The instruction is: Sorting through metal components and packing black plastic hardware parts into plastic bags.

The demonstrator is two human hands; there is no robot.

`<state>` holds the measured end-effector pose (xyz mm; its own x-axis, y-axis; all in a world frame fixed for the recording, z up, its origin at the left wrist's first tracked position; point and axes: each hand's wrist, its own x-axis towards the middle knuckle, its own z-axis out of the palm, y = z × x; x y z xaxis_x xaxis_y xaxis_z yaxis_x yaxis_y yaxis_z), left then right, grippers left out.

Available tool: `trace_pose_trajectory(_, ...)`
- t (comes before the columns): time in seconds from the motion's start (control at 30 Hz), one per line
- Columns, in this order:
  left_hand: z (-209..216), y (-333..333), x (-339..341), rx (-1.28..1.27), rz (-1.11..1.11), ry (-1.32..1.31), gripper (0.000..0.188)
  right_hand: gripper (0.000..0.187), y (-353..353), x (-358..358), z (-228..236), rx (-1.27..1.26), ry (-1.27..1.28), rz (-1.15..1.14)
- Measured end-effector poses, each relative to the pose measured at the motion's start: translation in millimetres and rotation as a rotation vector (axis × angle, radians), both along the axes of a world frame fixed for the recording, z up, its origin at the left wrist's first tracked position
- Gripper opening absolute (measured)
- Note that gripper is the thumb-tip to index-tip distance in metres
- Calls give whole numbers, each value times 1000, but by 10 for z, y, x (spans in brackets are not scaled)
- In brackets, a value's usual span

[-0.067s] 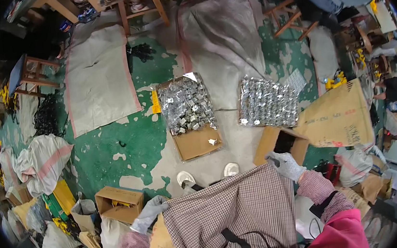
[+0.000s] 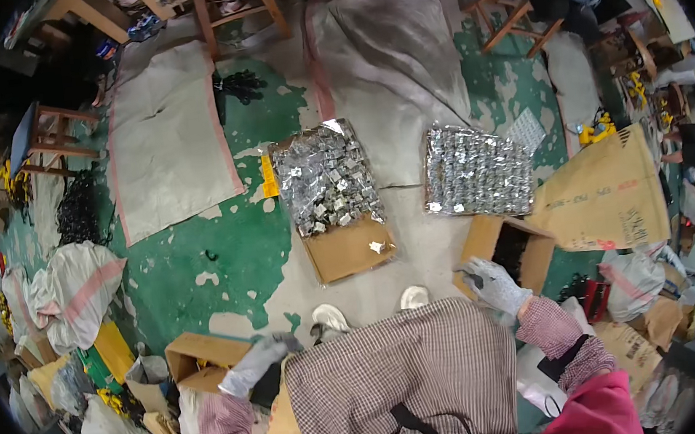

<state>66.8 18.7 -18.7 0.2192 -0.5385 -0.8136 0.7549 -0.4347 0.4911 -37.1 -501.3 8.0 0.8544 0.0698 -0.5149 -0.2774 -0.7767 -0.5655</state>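
Spreading across our front, the checked cloth (image 2: 405,363) covered our legs and made the clock's centre; its far edge bowed just short of our pale shoes (image 2: 414,297) at twelve. Our gloved left hand (image 2: 259,363) was at nine, fingers stretched toward the cloth's corner; blur kept us from telling whether they pinched it. Farther out at nine, an open carton (image 2: 188,352) crowded that hand. Our gloved right hand (image 2: 495,286), loosely open, hung between one and two, apart from the cloth's edge, fingertips by the near side of a second carton (image 2: 477,241). Between eleven and twelve lay a cardboard tray (image 2: 350,255) of metal pieces (image 2: 326,177), and at one, a foil-bright batch (image 2: 478,171). Pale floor ran between them as a narrow lane. The widest open room was green floor (image 2: 169,295) at ten.
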Motion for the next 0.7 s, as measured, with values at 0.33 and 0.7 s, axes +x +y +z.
trace_pose_trajectory(0.33, -3359, -3485, 624, 297, -1015, -1661, 89, 29, 57, -467, -5026, 656, -142, -366)
trace_pose_trajectory(0.7, -4322, -2286, 162, 450, -777, -1738, 86, 83, 922, 585, -4390, 198, -136, -85)
